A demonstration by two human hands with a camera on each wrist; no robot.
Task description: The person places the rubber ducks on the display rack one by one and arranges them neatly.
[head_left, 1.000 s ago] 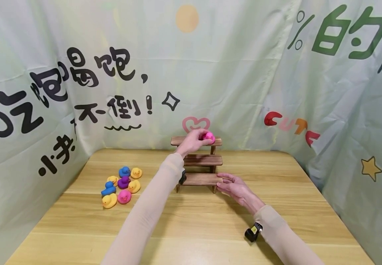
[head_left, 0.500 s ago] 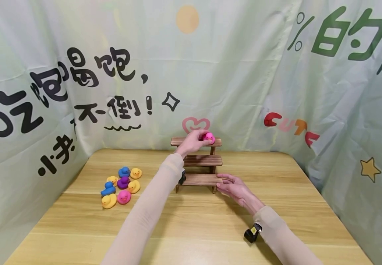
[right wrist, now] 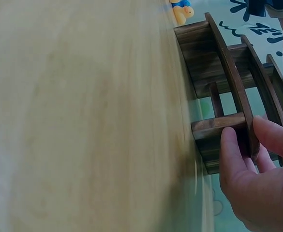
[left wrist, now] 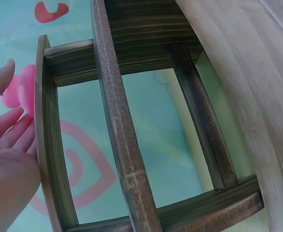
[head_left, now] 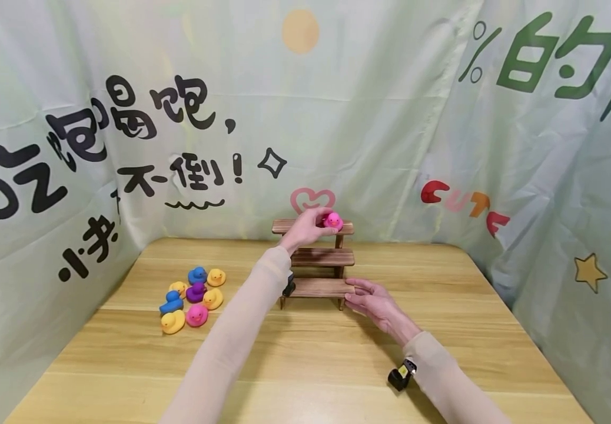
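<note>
A three-tier wooden display stand (head_left: 322, 287) stands at the back middle of the table. At the right end of its top tier sits a pink rubber duck (head_left: 333, 221), facing forward. My left hand (head_left: 308, 228) holds this duck from the left, thumb in front and fingers behind. In the left wrist view, the duck (left wrist: 25, 89) shows between thumb and fingers at the edge of the top board. Lower down, my right hand (head_left: 377, 303) grips the right end of the bottom tier; the right wrist view shows thumb and fingers on either side of the board (right wrist: 238, 92).
Several rubber ducks in yellow, blue, purple and pink cluster on the table's left, among them a purple duck (head_left: 196, 292) and a pink duck (head_left: 196, 315). A printed cloth (head_left: 369, 118) hangs behind and beside the wooden table (head_left: 295, 365).
Both hands keep their places on the duck and the stand. The head view has shifted very slightly; the ducks on the table stay put.
</note>
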